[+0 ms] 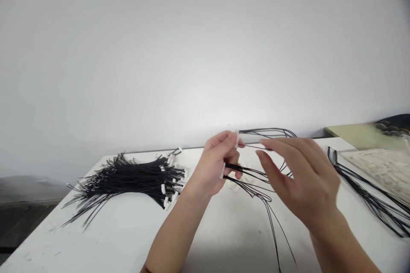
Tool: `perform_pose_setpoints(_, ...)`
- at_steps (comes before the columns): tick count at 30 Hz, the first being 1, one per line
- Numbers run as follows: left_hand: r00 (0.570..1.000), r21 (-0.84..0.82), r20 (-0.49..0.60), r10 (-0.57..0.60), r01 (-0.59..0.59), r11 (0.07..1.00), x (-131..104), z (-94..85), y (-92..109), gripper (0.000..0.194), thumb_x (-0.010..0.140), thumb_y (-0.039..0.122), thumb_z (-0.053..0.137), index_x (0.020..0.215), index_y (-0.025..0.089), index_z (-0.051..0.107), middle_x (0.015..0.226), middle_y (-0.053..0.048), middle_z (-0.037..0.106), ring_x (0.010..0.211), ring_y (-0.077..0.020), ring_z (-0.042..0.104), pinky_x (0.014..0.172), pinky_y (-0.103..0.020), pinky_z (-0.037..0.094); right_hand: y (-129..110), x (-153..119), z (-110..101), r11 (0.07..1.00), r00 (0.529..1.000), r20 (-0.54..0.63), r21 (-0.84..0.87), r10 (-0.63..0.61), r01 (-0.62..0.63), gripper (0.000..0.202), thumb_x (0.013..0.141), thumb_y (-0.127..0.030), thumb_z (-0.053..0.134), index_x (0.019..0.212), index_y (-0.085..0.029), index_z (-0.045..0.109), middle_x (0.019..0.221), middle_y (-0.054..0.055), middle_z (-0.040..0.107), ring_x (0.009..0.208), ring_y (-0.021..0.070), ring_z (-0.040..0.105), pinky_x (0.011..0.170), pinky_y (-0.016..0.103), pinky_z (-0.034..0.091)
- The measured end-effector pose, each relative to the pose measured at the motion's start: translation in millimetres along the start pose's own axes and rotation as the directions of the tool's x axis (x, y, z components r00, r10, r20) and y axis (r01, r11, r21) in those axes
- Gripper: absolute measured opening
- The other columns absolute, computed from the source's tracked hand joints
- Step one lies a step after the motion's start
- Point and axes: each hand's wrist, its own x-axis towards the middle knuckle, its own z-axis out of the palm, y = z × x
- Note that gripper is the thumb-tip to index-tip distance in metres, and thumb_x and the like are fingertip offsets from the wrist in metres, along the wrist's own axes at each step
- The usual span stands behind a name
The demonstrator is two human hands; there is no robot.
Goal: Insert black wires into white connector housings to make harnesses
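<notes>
My left hand is closed, with thumb and fingertips pinching a small white connector. Black wires run out of this connector to the right and curve down. Lower in the same hand sits a second white connector, its black wires hanging toward the table. My right hand is just to the right, thumb and index finger slightly apart. A single thin black wire from the upper connector passes between those two fingertips; no firm grip on it shows.
A large bundle of black wires with white connectors lies on the white table at left. More black wires lie at right, beside a pile of small whitish parts. A pale wall rises behind the table.
</notes>
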Motion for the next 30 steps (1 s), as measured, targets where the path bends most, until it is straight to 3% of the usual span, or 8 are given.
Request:
perform_pose_setpoints(4,0.987,-0.105,-0.158,0.03,-0.047,0.993,1,-1.1,6,0.027,0.087,0.037,0.06,0.073,0.016,0.053,0.052,0.01,0.016,0.04,-0.0029,0.017,0.032,-0.012,0.032,-6,2,-23,0.998,0.994,-0.108,0.065,0.022,-0.015,0.034,0.072,-0.001,0.073,0.099,-0.016,0.061,0.086,0.008,0.063,0.08,0.02,0.059,0.072,0.035,0.048)
perform_pose_setpoints(6,0.976,-0.162,-0.218,0.021,-0.057,0.985,2,-0.5,8,0.025,0.087,0.035,0.061,0.074,0.015,0.052,0.055,0.01,0.016,0.042,-0.0029,0.015,0.032,-0.012,0.03,-12,2,-32,0.976,1.0,0.017,0.217,0.026,-0.029,0.024,0.076,-0.003,0.069,0.094,-0.017,0.06,0.078,0.004,0.062,0.072,0.0153,0.057,0.066,0.03,0.047)
perform_pose_setpoints(8,0.967,-0.213,-0.256,-0.001,-0.055,0.976,3,0.2,9,0.024,0.086,0.035,0.062,0.076,0.015,0.051,0.057,0.009,0.015,0.042,-0.0026,0.015,0.032,-0.011,0.028,-18,-1,-34,0.944,0.973,0.231,0.321,-0.002,-0.074,0.012,0.083,-0.009,0.063,0.092,-0.017,0.06,0.077,0.002,0.063,0.069,0.013,0.057,0.064,0.028,0.046)
perform_pose_setpoints(10,0.962,-0.254,-0.271,-0.025,-0.046,0.966,4,0.8,9,0.024,0.087,0.034,0.062,0.079,0.014,0.051,0.058,0.009,0.015,0.043,-0.0022,0.015,0.033,-0.011,0.027,-21,-4,-30,0.95,0.92,0.392,0.291,-0.009,-0.115,0.006,0.089,-0.016,0.057,0.092,-0.018,0.062,0.081,0.002,0.065,0.074,0.014,0.058,0.067,0.029,0.046)
perform_pose_setpoints(12,0.962,-0.278,-0.271,-0.038,-0.04,0.96,4,0.9,9,0.023,0.087,0.033,0.062,0.08,0.014,0.051,0.059,0.009,0.015,0.043,-0.002,0.015,0.033,-0.01,0.027,-23,-7,-21,0.97,0.891,0.454,0.208,0.016,-0.123,0.01,0.092,-0.02,0.053,0.093,-0.018,0.063,0.085,0.003,0.066,0.079,0.0164,0.06,0.071,0.031,0.045)
perform_pose_setpoints(18,0.962,-0.272,-0.268,-0.045,-0.031,0.962,3,0.0,7,0.024,0.089,0.036,0.06,0.082,0.014,0.051,0.058,0.009,0.016,0.042,-0.0018,0.016,0.035,-0.011,0.029,-25,-13,1,0.975,0.908,0.413,0.167,0.069,-0.15,0.011,0.092,-0.018,0.053,0.09,-0.018,0.064,0.084,0.002,0.067,0.08,0.0157,0.06,0.068,0.027,0.043)
perform_pose_setpoints(30,0.964,-0.154,-0.257,0.069,-0.111,0.982,4,-0.2,3,0.027,0.087,0.04,0.061,0.079,0.016,0.051,0.058,0.009,0.016,0.044,-0.0031,0.016,0.037,-0.013,0.034,-29,-11,7,0.939,0.932,0.317,0.233,0.173,-0.254,0.008,0.089,-0.014,0.055,0.088,-0.019,0.061,0.077,0.001,0.064,0.071,0.0133,0.056,0.064,0.027,0.04)
